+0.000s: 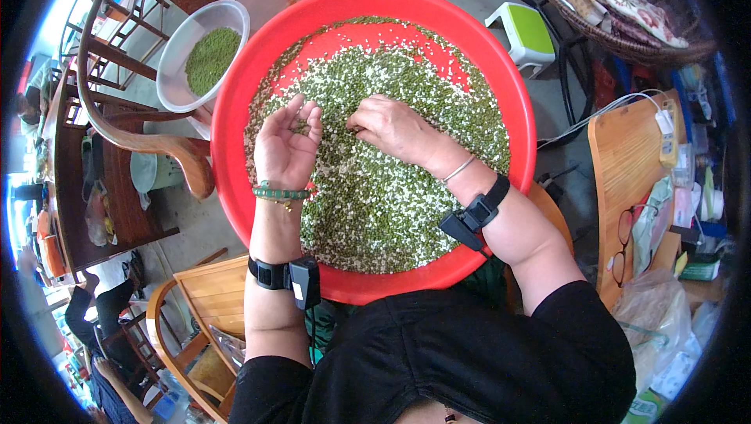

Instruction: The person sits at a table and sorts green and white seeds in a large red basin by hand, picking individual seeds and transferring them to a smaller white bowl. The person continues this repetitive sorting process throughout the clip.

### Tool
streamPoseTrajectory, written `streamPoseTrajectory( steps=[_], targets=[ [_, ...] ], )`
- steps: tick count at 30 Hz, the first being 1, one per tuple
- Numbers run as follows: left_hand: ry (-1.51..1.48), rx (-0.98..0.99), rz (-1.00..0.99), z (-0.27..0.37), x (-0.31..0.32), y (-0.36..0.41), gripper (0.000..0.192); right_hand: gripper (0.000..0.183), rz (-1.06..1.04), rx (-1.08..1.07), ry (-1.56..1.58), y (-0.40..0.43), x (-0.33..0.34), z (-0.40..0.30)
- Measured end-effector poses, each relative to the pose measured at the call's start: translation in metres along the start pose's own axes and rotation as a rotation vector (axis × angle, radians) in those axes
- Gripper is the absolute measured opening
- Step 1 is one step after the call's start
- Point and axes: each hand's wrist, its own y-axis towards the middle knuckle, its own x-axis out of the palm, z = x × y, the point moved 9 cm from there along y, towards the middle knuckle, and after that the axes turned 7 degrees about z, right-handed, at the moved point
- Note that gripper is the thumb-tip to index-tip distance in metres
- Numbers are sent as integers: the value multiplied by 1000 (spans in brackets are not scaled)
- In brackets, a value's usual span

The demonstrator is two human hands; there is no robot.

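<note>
Before me is a wide red plastic basin (374, 1) with green mung beans (405, 195), many split or showing white, spread over its floor. My left hand (287, 145) is over the left part of the beans, palm up and fingers curled. Some green specks show between its fingers; whether they lie in the hand is unclear. To its right, my right hand (390, 128) is palm down at the beans with thumb and fingers drawn together. Its fingertips hide whatever may be pinched there. A beaded bracelet and a bangle circle my wrists, and black strapped devices my forearms.
Left of the basin, a translucent bowl (170, 86) holds green beans, close to a curved wooden chair arm (146, 142). A white-and-green stool (528, 31) and black hose (572, 60) lie beyond. Glasses (623, 242) rest on the right-hand wooden chair (616, 148). Another person (111, 306) sits far left.
</note>
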Motion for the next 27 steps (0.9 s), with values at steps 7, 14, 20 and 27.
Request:
streamPoseTrajectory(
  steps=[7, 14, 20, 27],
  targets=[
    [21, 0, -11, -1, 1, 0, 35, 27, -83, 82, -41, -1, 9, 2],
    [55, 15, -2, -3, 0, 2, 35, 35, -59, 82, -41, -1, 9, 0],
    [71, 23, 10, -4, 5, -2, 35, 31, 27, 109, -71, -1, 14, 1],
    [52, 2, 0, -4, 0, 3, 33, 20, 30, 115, -2, -1, 16, -1]
  ],
)
